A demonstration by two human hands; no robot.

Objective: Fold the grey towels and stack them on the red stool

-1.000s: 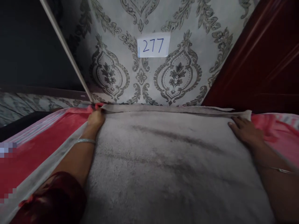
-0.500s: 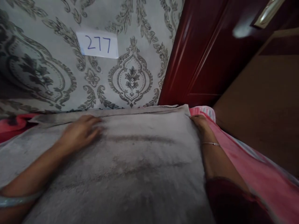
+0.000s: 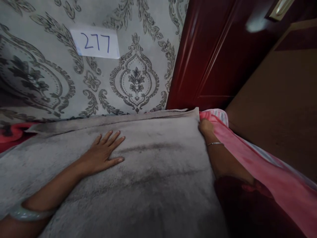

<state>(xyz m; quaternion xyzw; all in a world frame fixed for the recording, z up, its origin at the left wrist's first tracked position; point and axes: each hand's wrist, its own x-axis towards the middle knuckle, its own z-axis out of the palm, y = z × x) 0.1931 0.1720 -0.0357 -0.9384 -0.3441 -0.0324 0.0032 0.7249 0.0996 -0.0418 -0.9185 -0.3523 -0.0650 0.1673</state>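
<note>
A grey plush cloth (image 3: 158,162) lies spread in front of me, with faint creases across it and a folded strip along its far edge. My left hand (image 3: 101,155) rests flat on its upper surface, left of the middle, fingers spread. At the cloth's far right corner, my right hand (image 3: 206,127) is closed on the side edge, its fingertips hidden beneath or behind the fabric. A pale green bangle (image 3: 31,213) circles the left wrist, a thin bracelet (image 3: 216,143) the right.
Patterned wallpaper (image 3: 136,79) rises behind the cloth, bearing a paper marked 277 (image 3: 96,42). A dark red door (image 3: 210,53) and a brown board (image 3: 279,109) stand at the right. Pink bedding (image 3: 252,165) shows along the right side, red fabric (image 3: 12,134) at the far left.
My left hand has come down from near the far fold toward me and slightly right, its fingers now spread flat. My right hand stays at the corner. The view has shifted slightly.
</note>
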